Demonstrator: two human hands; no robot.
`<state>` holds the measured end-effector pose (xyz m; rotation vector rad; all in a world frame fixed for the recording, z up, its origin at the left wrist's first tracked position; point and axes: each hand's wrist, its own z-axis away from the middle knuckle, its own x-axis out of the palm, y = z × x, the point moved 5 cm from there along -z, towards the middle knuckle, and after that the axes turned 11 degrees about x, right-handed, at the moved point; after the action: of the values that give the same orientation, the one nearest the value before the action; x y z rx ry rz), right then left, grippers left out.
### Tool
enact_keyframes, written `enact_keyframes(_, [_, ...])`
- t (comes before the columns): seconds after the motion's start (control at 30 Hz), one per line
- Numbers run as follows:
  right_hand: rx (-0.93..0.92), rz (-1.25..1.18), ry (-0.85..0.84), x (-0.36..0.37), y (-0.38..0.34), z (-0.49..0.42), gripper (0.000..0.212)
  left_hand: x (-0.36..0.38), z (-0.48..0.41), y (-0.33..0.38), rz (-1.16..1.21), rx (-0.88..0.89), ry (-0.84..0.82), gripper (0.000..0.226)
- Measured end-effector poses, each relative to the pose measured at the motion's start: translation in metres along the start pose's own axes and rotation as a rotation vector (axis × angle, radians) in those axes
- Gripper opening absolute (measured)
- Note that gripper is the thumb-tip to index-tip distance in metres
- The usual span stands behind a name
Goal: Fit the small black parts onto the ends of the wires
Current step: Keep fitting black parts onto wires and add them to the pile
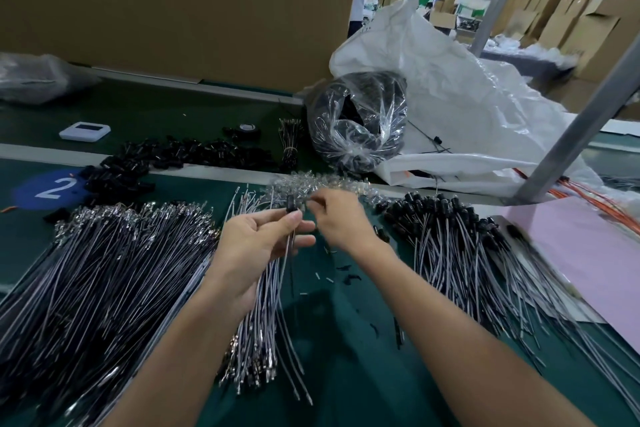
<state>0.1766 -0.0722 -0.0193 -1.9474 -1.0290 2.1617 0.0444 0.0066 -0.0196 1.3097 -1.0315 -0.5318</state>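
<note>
Taking the clear bag of black cable coils (pixel 356 125) as my marker on the green table (pixel 329 340). A crumpled white sack (pixel 450 87) is lying behind and right of the bag, and a grey metal post (pixel 581 128) is slanting down farther right. Left of the bag, loose black parts (pixel 180 152) are spreading in a heap, with a tape roll (pixel 246 128) and a flat white device (pixel 85 131) beyond them. Just in front of the bag, a drift of small clear pieces (pixel 311 184) is sitting behind the hands. Front-left of the bag, a big fan of grey wires (pixel 104 270) with bare metal ends is covering the table. Front-right, capped wires (pixel 450 236) are piling onto a pink sheet (pixel 588 253). Nothing is blocking my view of the work except motion blur. The left hand (pixel 256 239), in front of the bag, is pinching a thin grey wire (pixel 290 246) between thumb and fingers. A small black part (pixel 290 206) is sitting at that wire's upper end, squat, dark and upright. The right hand (pixel 341 218) is hovering just beside it with fingers curled. It is blurring, so I cannot tell whether it is gripping anything. More wires (pixel 263 322) are trailing below the left hand. Far left of the bag, a blue marker (pixel 52 188) is showing a white "2".
</note>
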Motion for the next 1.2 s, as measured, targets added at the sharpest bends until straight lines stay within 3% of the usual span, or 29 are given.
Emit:
enact_keyframes(0.3, [0.042, 0.124, 0.068, 0.013, -0.010, -0.012, 0.017, 0.007, 0.003, -0.001, -0.052, 0.003, -0.037, 0.014])
enact_keyframes(0.5, [0.026, 0.136, 0.002, 0.007, -0.012, -0.013, 0.007, 0.012, 0.005, -0.004, -0.111, 0.040, -0.058, 0.010])
enact_keyframes(0.7, [-0.039, -0.320, 0.123, -0.027, 0.014, 0.012, 0.010, 0.009, 0.000, -0.009, -0.192, 0.042, -0.053, 0.009])
enact_keyframes(0.8, [-0.068, -0.559, 0.104, -0.039, 0.033, 0.040, 0.009, 0.011, -0.002, -0.010, -0.252, 0.091, -0.048, 0.008])
enact_keyframes(1.0, [-0.125, -0.687, 0.052, -0.038, 0.042, 0.068, 0.012, 0.021, -0.001, -0.011, -0.450, 0.202, -0.092, 0.012])
enact_keyframes(1.2, [-0.120, -0.750, 0.142, -0.036, 0.046, 0.073, 0.010, 0.024, -0.003, -0.002, -0.624, 0.305, -0.093, 0.011])
